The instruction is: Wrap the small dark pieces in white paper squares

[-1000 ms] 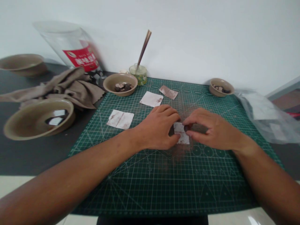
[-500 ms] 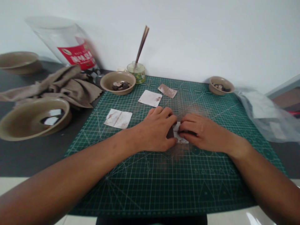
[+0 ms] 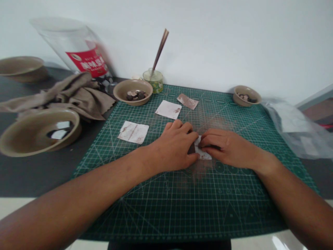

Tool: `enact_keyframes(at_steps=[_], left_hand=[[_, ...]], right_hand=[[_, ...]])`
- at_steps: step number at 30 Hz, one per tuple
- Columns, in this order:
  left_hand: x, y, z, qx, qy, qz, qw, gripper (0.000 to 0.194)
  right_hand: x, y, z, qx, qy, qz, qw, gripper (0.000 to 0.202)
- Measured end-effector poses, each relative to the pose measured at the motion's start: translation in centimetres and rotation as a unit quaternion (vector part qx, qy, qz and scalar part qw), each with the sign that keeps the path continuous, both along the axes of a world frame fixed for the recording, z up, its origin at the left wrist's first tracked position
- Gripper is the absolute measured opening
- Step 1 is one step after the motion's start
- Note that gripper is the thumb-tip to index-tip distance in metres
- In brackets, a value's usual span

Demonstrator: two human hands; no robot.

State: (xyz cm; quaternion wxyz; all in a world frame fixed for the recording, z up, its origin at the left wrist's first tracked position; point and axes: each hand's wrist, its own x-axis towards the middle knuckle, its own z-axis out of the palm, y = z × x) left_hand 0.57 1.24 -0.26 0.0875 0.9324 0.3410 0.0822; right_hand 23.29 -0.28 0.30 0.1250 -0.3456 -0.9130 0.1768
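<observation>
A small white paper square with brown stains lies on the green cutting mat, partly covered by both hands. My left hand presses at its left side, the bent fingers and the thumb set apart and holding it down. A darker brown patch shows between that thumb and forefinger. On the paper's right side, my right hand is closed in a pinch. Its fingertips hold a small dark thing, mostly hidden, pressed against the paper. Brown dust is smeared on the mat around the hands.
Two stained white squares and a brown piece lie farther back. Bowls with small dark pieces stand left and right. A larger bowl, a cloth, a glass pot with sticks and a plastic bag surround the mat.
The view has shifted slightly, so everything sits a little to the right. Both hands stay at the same paper square, with the right fingertips moved slightly over it.
</observation>
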Motion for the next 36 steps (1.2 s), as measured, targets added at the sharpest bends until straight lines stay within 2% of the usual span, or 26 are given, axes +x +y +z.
enact_keyframes(at_steps=[7, 12, 17, 20, 24, 30, 34, 36], left_hand=[[0.0, 0.2, -0.2, 0.013, 0.000, 0.013, 1.000, 0.041], [-0.1, 0.1, 0.0, 0.038, 0.004, 0.009, 0.999, 0.042], [-0.2, 0.0, 0.1, 0.060, 0.009, 0.005, 0.998, 0.041], [-0.3, 0.1, 0.0, 0.050, 0.011, -0.001, 0.999, 0.037], [-0.5, 0.2, -0.1, 0.033, 0.006, -0.002, 0.999, 0.033], [-0.6, 0.4, -0.2, -0.001, 0.007, 0.005, 1.000, 0.039], [-0.5, 0.7, -0.7, -0.009, -0.015, 0.006, 1.000, 0.042], [-0.5, 0.8, -1.0, -0.023, -0.023, 0.000, 0.999, 0.043]], right_hand=[[-0.2, -0.1, 0.0, -0.018, -0.002, 0.012, 1.000, 0.012], [0.4, 0.2, 0.1, 0.022, -0.023, -0.011, 0.999, 0.015], [0.8, 0.1, 0.4, -0.029, -0.021, -0.007, 0.999, 0.009], [0.5, -0.1, 0.4, -0.050, -0.013, 0.009, 0.999, 0.008], [0.3, -0.1, 0.3, -0.016, -0.012, -0.012, 1.000, 0.011], [-0.1, -0.1, 0.3, -0.042, -0.002, 0.024, 0.999, 0.012], [0.1, 0.1, 0.2, 0.006, -0.015, -0.005, 1.000, 0.016], [0.3, 0.1, 0.3, -0.008, -0.022, -0.002, 1.000, 0.014]])
